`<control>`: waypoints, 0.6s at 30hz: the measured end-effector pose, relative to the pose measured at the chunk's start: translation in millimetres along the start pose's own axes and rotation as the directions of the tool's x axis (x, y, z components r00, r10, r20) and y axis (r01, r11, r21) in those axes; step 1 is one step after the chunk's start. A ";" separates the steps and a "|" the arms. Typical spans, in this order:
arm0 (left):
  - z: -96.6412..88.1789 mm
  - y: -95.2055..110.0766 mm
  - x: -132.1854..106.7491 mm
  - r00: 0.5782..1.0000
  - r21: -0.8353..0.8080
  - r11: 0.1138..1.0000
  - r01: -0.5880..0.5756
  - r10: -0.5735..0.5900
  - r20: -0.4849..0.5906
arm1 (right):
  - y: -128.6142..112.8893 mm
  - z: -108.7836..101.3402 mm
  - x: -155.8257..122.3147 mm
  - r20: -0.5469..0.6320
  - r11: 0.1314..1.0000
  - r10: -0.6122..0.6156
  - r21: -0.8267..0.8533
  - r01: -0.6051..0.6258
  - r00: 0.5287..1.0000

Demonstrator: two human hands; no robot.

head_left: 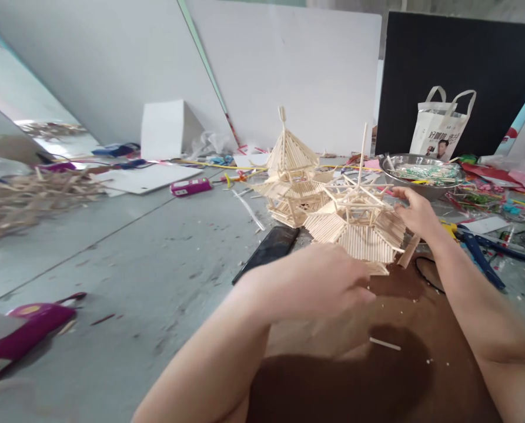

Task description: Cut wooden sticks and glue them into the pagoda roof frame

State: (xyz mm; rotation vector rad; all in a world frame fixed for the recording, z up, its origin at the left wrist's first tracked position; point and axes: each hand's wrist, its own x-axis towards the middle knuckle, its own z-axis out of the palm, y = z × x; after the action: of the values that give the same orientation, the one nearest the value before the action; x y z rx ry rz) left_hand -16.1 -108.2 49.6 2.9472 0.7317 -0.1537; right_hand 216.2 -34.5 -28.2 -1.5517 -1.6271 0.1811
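A pavilion model built of thin wooden sticks (pixel 363 241) stands in front of me, with a slatted roof, an open stick frame above it and one tall upright stick. My right hand (pixel 414 212) is at its right side, thumb and fingers closed at the edge of the upper frame. Low at the model's near side, my left hand (pixel 319 279) is somewhat blurred. Its fingers are curled in, and whatever they hold is hidden. Just behind stands a second stick pavilion (pixel 292 155) with a pointed roof and finial.
A black phone (pixel 268 249) lies left of the models. Purple packs (pixel 190 187) and a stick pile (pixel 28 200) are farther left. Blue-handled pliers (pixel 480 255) lie right, below a metal bowl (pixel 421 170) of sticks. A loose stick (pixel 384 343) rests on the brown sheet (pixel 333 388).
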 end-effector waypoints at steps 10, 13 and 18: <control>53.0 0.9 22.3 0.997 -0.040 0.999 -0.025 0.028 0.078 | 20.6 6.4 9.8 -0.067 0.976 0.120 0.189 -0.105 0.991; 59.0 -4.5 20.9 1.000 -0.056 0.998 -0.011 0.012 0.021 | 28.2 6.8 12.2 -0.013 0.954 0.167 0.254 -0.159 0.986; 50.1 -11.0 20.0 0.995 -0.128 0.990 0.066 -0.055 0.089 | 24.4 -0.8 11.3 0.091 0.921 0.178 0.335 -0.199 0.980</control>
State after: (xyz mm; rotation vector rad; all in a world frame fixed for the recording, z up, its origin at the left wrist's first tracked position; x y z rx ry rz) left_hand -7.4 -95.5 -3.2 2.7775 0.7878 -0.2257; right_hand 236.5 -19.7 -37.7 -1.4376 -1.3986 0.5895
